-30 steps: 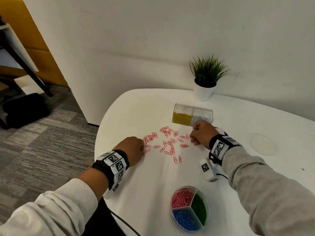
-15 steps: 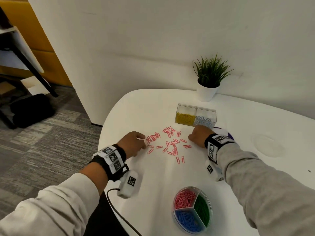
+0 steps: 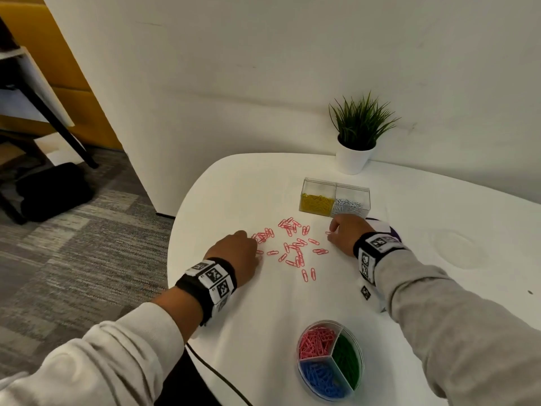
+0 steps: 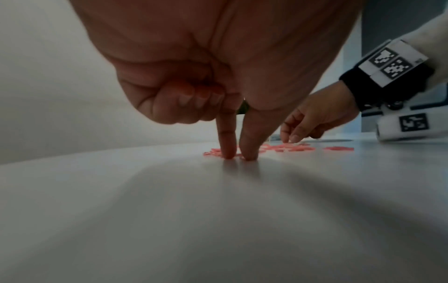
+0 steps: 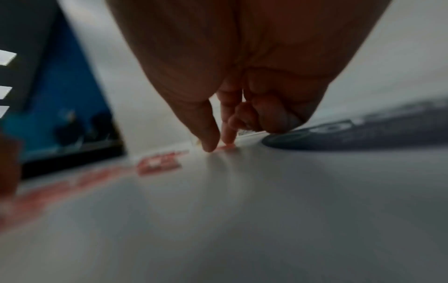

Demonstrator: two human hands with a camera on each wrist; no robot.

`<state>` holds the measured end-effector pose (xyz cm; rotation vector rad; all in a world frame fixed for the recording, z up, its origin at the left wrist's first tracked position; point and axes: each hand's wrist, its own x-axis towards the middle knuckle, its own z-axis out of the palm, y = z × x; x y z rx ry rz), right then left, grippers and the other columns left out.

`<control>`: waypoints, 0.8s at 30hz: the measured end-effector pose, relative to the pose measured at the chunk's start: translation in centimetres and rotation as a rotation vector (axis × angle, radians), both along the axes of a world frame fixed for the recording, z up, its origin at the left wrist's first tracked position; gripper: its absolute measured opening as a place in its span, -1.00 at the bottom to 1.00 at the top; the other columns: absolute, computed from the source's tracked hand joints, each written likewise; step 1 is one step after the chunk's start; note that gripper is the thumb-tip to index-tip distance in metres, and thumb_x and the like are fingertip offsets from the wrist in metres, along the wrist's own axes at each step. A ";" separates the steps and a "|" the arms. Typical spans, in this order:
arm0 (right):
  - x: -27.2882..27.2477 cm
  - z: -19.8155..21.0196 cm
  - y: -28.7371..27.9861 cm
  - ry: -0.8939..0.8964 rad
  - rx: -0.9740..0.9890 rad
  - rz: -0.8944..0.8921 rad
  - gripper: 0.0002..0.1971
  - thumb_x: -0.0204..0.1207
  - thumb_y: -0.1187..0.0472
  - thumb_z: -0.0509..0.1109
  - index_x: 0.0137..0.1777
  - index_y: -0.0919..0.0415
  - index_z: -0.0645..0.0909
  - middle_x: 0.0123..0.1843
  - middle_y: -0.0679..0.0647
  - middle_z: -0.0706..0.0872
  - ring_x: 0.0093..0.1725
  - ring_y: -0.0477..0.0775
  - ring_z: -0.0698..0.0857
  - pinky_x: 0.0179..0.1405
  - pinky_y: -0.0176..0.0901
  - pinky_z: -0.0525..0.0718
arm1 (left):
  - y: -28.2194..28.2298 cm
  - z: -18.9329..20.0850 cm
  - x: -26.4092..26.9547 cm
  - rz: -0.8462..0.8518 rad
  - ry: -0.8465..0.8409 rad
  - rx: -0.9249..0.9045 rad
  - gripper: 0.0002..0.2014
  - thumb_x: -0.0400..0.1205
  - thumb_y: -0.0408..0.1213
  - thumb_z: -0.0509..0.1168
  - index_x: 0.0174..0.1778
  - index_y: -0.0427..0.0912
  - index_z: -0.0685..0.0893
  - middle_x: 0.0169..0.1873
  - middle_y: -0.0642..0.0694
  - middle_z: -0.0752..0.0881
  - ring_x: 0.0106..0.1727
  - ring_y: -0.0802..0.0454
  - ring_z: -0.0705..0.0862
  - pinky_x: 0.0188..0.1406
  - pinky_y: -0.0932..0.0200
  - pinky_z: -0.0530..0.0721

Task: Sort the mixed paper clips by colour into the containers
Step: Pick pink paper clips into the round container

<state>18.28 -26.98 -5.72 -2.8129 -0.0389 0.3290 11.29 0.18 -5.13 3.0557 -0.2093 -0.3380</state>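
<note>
the pink paper clips [image 3: 292, 247] lie flat on the white surface [image 3: 263, 317] between the hands, long axes pointing every way. left hand [image 3: 234, 253], at 9 o'clock, pinches a clip; half a second ago its forefinger stretched out. right hand [image 3: 345, 237], at 3 o'clock, pinches one, unmoved.

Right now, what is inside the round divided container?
The round divided container holds pink clips, green clips and blue clips, one colour per section. Lower layers are covered.

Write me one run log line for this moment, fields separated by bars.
stage: gathering pink clips | left hand: fingertips on table at clips | right hand: fingertips at a clip | round tray: untouched
</note>
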 end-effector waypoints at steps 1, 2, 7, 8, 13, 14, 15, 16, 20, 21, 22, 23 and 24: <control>0.0 0.1 0.4 -0.013 -0.088 0.067 -0.83 0.64 0.09 0.36 0.09 0.16 0.63 0.05 0.06 0.66 0.16 0.12 0.65 0.06 -0.17 0.53 | -0.1 -0.2 -0.2 -0.024 -0.004 0.018 -0.71 0.72 -0.03 0.13 0.22 -0.08 0.61 0.15 -0.09 0.55 0.18 -0.14 0.63 0.11 -0.01 0.65; 0.0 0.3 0.7 -0.012 -0.162 0.124 -0.79 0.66 0.09 0.31 0.13 0.21 0.63 0.09 0.11 0.69 0.17 0.16 0.66 0.09 -0.14 0.55 | -0.1 -0.3 -0.3 -0.038 -0.008 0.031 -0.72 0.72 -0.07 0.12 0.23 -0.08 0.60 0.14 -0.09 0.55 0.16 -0.13 0.63 0.09 -0.02 0.66; -1.7 2.0 0.7 0.145 -0.287 0.258 -0.80 0.53 0.02 0.39 -0.20 0.12 0.52 -0.19 -0.01 0.60 -0.10 0.09 0.62 -0.12 -0.15 0.58 | -0.3 0.5 -1.0 0.008 0.125 0.041 -0.67 0.66 -0.11 0.09 0.29 -0.09 0.54 0.23 -0.08 0.58 0.21 -0.10 0.62 0.13 0.03 0.63; -2.7 2.7 0.5 0.156 -0.247 0.283 -0.82 0.51 0.02 0.39 -0.19 0.09 0.52 -0.19 -0.05 0.61 -0.10 0.07 0.62 -0.13 -0.15 0.59 | -0.3 0.9 -1.3 0.009 0.158 0.017 -0.72 0.66 -0.05 0.09 0.18 -0.08 0.55 0.21 -0.08 0.61 0.13 -0.08 0.62 0.09 0.07 0.60; -11.3 6.8 1.4 0.099 0.048 0.508 -0.92 0.46 0.13 0.34 -0.22 0.00 0.48 -0.18 -0.08 0.61 -0.22 -0.04 0.58 -0.26 -0.19 0.56 | -1.1 3.1 -3.2 -0.005 0.249 -0.273 -0.67 0.76 -0.10 -0.02 -0.28 -0.15 0.37 -0.24 -0.11 0.56 -0.18 -0.06 0.45 -0.14 0.12 0.44; -13.4 7.3 1.9 0.109 0.058 0.577 -0.94 0.47 0.13 0.33 -0.19 0.01 0.49 -0.15 -0.08 0.61 -0.19 -0.03 0.59 -0.21 -0.13 0.62 | -1.4 3.6 -3.8 -0.019 0.257 -0.331 -0.66 0.76 -0.14 -0.02 -0.33 -0.15 0.29 -0.35 -0.09 0.45 -0.27 -0.05 0.39 -0.25 0.12 0.39; -15.1 7.5 2.3 0.120 0.042 0.633 -0.96 0.49 0.13 0.32 -0.15 0.02 0.50 -0.12 -0.07 0.59 -0.16 0.00 0.59 -0.15 -0.08 0.65 | -1.7 4.1 -4.4 -0.030 0.264 -0.386 -0.66 0.75 -0.16 -0.01 -0.35 -0.15 0.24 -0.41 -0.08 0.37 -0.33 -0.03 0.34 -0.33 0.12 0.35; -16.5 7.3 2.7 0.118 0.010 0.674 -0.98 0.52 0.14 0.30 -0.10 0.05 0.51 -0.09 -0.05 0.58 -0.14 0.03 0.58 -0.11 -0.05 0.64 | -2.0 4.5 -4.9 -0.041 0.267 -0.434 -0.65 0.76 -0.17 0.00 -0.36 -0.15 0.24 -0.43 -0.06 0.35 -0.37 0.00 0.32 -0.35 0.12 0.33; -18.7 6.2 3.3 0.041 -0.067 0.703 -0.80 0.67 0.19 0.19 0.15 0.09 0.63 0.07 0.03 0.62 -0.03 0.09 0.62 0.04 0.03 0.67 | -3.6 5.7 -7.0 -0.158 0.236 -0.445 -0.62 0.79 -0.04 0.10 -0.23 -0.22 0.53 -0.23 -0.08 0.58 -0.17 0.00 0.51 -0.02 0.06 0.51; -19.0 6.1 3.1 0.021 -0.039 0.684 -0.76 0.68 0.19 0.20 0.24 0.05 0.64 0.15 0.02 0.65 0.06 0.08 0.64 0.13 0.01 0.67 | -4.0 5.9 -7.4 -0.175 0.238 -0.451 -0.65 0.78 -0.05 0.13 -0.19 -0.22 0.57 -0.18 -0.07 0.61 -0.12 -0.01 0.55 0.02 0.04 0.52; -19.3 6.0 2.6 0.010 0.007 0.647 -0.73 0.69 0.19 0.24 0.32 0.00 0.63 0.25 -0.02 0.66 0.16 0.04 0.64 0.23 -0.05 0.65 | -4.3 6.1 -7.9 -0.188 0.241 -0.471 -0.69 0.76 -0.08 0.16 -0.13 -0.22 0.62 -0.14 -0.06 0.65 -0.07 -0.02 0.59 0.05 0.03 0.55; -19.5 6.0 2.1 0.004 0.066 0.597 -0.69 0.68 0.20 0.27 0.37 -0.05 0.61 0.31 -0.08 0.66 0.24 -0.03 0.63 0.30 -0.11 0.62 | -4.6 6.1 -8.3 -0.200 0.247 -0.495 -0.73 0.75 -0.12 0.17 -0.07 -0.23 0.65 -0.11 -0.04 0.67 -0.02 -0.02 0.62 0.07 0.04 0.57; -19.7 6.1 1.7 -0.002 0.126 0.544 -0.66 0.67 0.21 0.29 0.39 -0.09 0.60 0.35 -0.13 0.66 0.28 -0.09 0.61 0.34 -0.16 0.59 | -4.9 6.2 -8.8 -0.215 0.250 -0.505 -0.76 0.74 -0.16 0.18 -0.03 -0.23 0.67 -0.11 -0.01 0.67 -0.01 -0.01 0.63 0.06 0.07 0.58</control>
